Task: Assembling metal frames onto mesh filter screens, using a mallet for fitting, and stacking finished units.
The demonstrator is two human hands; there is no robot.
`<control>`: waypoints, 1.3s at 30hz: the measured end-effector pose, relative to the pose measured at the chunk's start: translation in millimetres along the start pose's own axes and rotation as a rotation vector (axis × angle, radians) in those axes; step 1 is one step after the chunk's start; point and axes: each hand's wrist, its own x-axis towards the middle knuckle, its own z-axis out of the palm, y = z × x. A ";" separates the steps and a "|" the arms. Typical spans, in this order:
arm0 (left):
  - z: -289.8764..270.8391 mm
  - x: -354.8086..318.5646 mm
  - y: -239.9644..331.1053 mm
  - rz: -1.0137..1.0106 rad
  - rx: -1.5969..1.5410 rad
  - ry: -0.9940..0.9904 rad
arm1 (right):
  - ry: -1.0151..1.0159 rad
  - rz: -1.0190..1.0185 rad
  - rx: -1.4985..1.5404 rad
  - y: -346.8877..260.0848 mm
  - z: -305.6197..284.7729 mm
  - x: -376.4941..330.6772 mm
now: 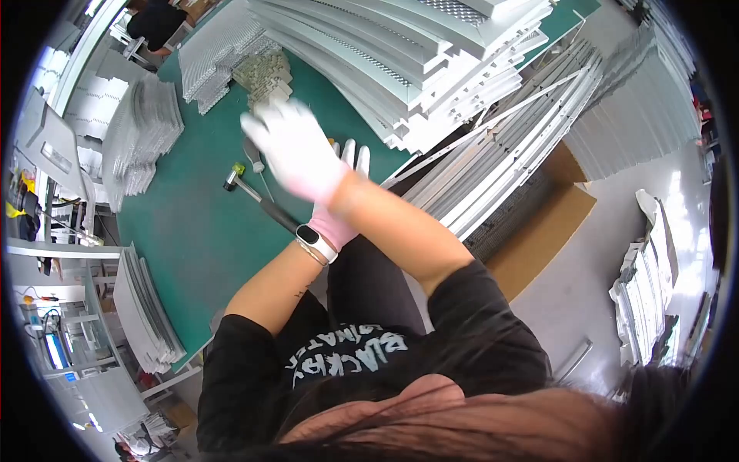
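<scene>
My right hand [296, 150], in a white glove and blurred by motion, reaches over the green table toward a heap of small beige pieces [265, 75]. Its fingers look stretched and apart, and I see nothing in them. Under the right forearm is my left hand [356, 159], gloved too, mostly covered. Two of its fingertips show, straight and apart, near the table's right edge. Left of the hands lies a hammer [271, 206] with a yellow-green face and black handle, its end close to my left wrist. Beside it is a screwdriver [254, 156] with a grey handle.
Long white metal panels [400, 69] are stacked at the far right of the table [181, 246]. Perforated panels [219, 50] stand at the far left, with more stacks [142, 135] along the left edge. Metal strips [508, 146] and an open cardboard box [546, 231] are at right.
</scene>
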 end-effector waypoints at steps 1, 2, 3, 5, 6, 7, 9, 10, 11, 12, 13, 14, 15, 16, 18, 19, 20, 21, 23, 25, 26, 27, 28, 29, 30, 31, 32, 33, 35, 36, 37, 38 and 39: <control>-7.9 0.2 5.7 -0.015 -0.003 -0.013 | -0.095 0.103 0.087 -17.7 -21.8 -25.3; -21.1 3.6 9.1 -0.037 0.001 -0.026 | -0.141 0.102 -0.164 -32.8 -45.6 -59.5; -24.9 18.4 7.3 -0.051 -0.037 -0.153 | -0.352 -0.004 -0.273 -29.8 -88.6 -75.7; -40.6 24.7 15.3 -0.071 -0.072 -0.119 | -0.288 0.049 0.273 -7.3 -120.9 -173.0; -43.6 24.0 17.8 -0.082 -0.045 -0.107 | -0.267 0.247 0.109 -1.8 -144.0 -217.4; -47.0 27.1 18.9 -0.094 -0.027 -0.135 | 0.121 0.323 -0.072 5.3 -160.5 -249.7; -43.5 26.1 19.0 -0.090 0.009 -0.152 | 0.486 0.903 -0.149 32.6 -188.0 -328.1; -42.6 25.4 18.2 -0.084 0.023 -0.130 | 0.637 1.122 -0.145 49.9 -203.6 -354.1; -45.2 27.4 19.2 -0.101 0.010 -0.160 | 0.567 1.209 -0.191 71.3 -220.5 -381.8; -41.2 26.7 18.1 -0.089 0.019 -0.161 | 0.325 1.184 -0.366 92.2 -232.6 -403.3; -39.9 26.9 19.0 -0.077 0.030 -0.153 | 0.064 1.370 -0.314 108.7 -238.4 -417.2; -39.9 29.1 21.6 -0.067 0.030 -0.143 | -0.173 1.423 -0.280 125.6 -238.3 -434.4; -41.1 32.9 26.1 -0.063 0.034 -0.150 | -0.339 1.409 -0.187 143.2 -232.1 -458.0; -38.6 31.9 26.6 -0.080 0.019 -0.195 | -0.464 1.496 -0.156 154.3 -217.0 -466.0; -33.9 29.4 25.8 -0.051 0.026 -0.170 | -0.665 1.534 -0.103 180.4 -183.2 -491.8; -33.0 27.7 25.8 -0.055 0.042 -0.177 | -0.615 1.603 -0.128 182.3 -163.6 -496.1; -33.7 26.6 26.3 -0.060 0.046 -0.182 | -0.617 1.598 -0.116 186.7 -150.2 -498.2; -33.6 26.7 27.0 -0.064 0.047 -0.188 | -0.665 1.651 -0.185 191.0 -138.6 -500.4; -35.9 25.9 27.4 -0.074 0.053 -0.198 | -0.713 1.716 -0.273 193.6 -118.1 -503.2; -36.9 26.4 28.0 -0.081 0.049 -0.211 | -0.659 1.744 -0.317 186.7 -102.0 -509.2; -36.8 27.9 28.2 -0.052 0.048 -0.180 | -0.598 1.772 -0.372 182.4 -96.8 -510.5; -36.5 29.0 28.4 -0.024 0.047 -0.149 | -0.543 1.799 -0.381 181.9 -90.9 -515.0; -37.0 28.8 29.0 -0.026 0.048 -0.157 | -0.551 1.801 -0.376 176.1 -87.4 -511.9; -37.5 29.0 28.7 -0.038 0.057 -0.163 | -0.562 1.802 -0.452 169.4 -83.8 -502.8; -37.5 27.9 27.9 -0.049 0.066 -0.168 | -0.572 1.801 -0.529 164.5 -77.7 -495.6; -36.8 28.6 27.8 -0.044 0.059 -0.168 | -0.574 1.892 -0.572 166.5 -70.6 -495.9; -34.9 27.7 26.0 -0.065 0.036 -0.190 | -0.573 1.894 -0.576 170.1 -63.8 -494.8; -33.8 27.4 24.8 -0.086 0.014 -0.213 | -0.525 1.982 -0.591 174.1 -58.1 -493.7; -33.7 28.4 25.5 -0.067 0.003 -0.193 | -0.443 2.110 -0.631 182.1 -51.5 -496.1; -33.6 28.9 26.6 -0.049 -0.005 -0.172 | -0.442 2.112 -0.634 181.7 -52.9 -500.3; -33.4 25.9 25.1 -0.054 0.003 -0.173 | -0.437 2.133 -0.592 179.3 -53.4 -492.4; -32.7 24.2 23.3 -0.062 0.011 -0.172 | -0.432 2.155 -0.557 177.7 -55.0 -483.3; -32.5 22.7 21.6 -0.071 0.019 -0.171 | -0.424 2.142 -0.574 175.3 -51.5 -480.2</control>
